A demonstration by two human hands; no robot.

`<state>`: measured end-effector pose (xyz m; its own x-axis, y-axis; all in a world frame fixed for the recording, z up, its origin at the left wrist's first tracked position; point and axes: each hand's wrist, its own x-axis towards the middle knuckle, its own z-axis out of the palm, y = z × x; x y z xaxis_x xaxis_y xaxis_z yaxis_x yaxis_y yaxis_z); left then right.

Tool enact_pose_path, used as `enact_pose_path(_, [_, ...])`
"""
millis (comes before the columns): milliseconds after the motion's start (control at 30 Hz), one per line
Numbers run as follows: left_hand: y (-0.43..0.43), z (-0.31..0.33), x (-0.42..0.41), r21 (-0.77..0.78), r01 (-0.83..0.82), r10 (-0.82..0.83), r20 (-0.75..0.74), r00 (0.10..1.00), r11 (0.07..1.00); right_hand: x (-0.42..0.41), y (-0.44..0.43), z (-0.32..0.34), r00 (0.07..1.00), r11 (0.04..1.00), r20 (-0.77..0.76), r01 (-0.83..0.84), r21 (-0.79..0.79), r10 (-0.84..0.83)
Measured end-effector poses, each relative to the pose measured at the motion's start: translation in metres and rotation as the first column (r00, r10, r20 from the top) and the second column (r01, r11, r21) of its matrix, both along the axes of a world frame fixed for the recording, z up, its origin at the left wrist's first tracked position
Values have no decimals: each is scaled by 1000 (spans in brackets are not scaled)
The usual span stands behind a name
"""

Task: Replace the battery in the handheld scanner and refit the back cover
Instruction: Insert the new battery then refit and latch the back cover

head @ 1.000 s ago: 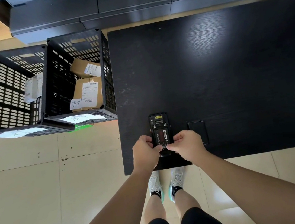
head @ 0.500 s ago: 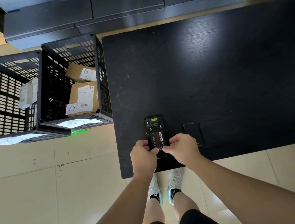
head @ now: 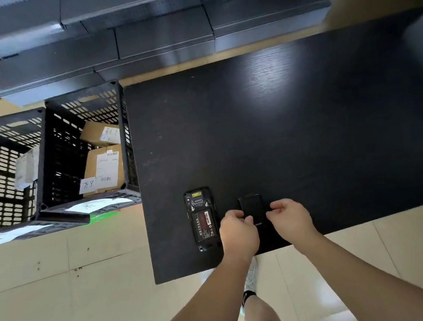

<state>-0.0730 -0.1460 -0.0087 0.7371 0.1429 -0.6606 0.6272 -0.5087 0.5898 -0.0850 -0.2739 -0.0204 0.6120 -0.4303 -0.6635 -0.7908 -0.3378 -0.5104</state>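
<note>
The black handheld scanner (head: 203, 219) lies face down near the front edge of the black table (head: 307, 136). Its back is uncovered and the battery (head: 205, 223) with a red label sits in the bay. Just right of the scanner the black back cover (head: 252, 206) lies flat on the table. My left hand (head: 237, 230) pinches the cover's left edge, with the thumb on top of it. At the cover's right edge, my right hand (head: 291, 216) has its fingers curled against it. The hands hide the near end of the cover.
Two black slotted crates stand on the floor to the table's left. The nearer crate (head: 123, 133) holds cardboard parcels (head: 106, 169); the farther crate (head: 3, 123) holds a pale packet. Grey stacked boxes (head: 165, 39) line the far side. Beige tiled floor lies below me.
Both hands have left the scanner and moved right to the back cover. The scanner now lies alone with its battery showing. The camera view has shifted right.
</note>
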Motion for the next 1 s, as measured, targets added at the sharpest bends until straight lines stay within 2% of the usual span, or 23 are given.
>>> enact_pose_path(333, [-11,-19,5,78,-99,105,-72,992,992,3,-3,-14,998,998,-41,-47,28,48])
enact_pose_path(600, [-12,-25,7,82,-137,143,-76,987,987,7,2,-13,997,997,-73,36,66,-31])
enact_pose_path(767, [-12,-26,7,72,-144,151,-90,985,987,7,2,-10,998,996,-42,51,74,-48])
enact_pose_path(1000, [-11,-27,9,59,-162,167,-88,982,985,4,2,-15,989,951,-3,140,276,-145])
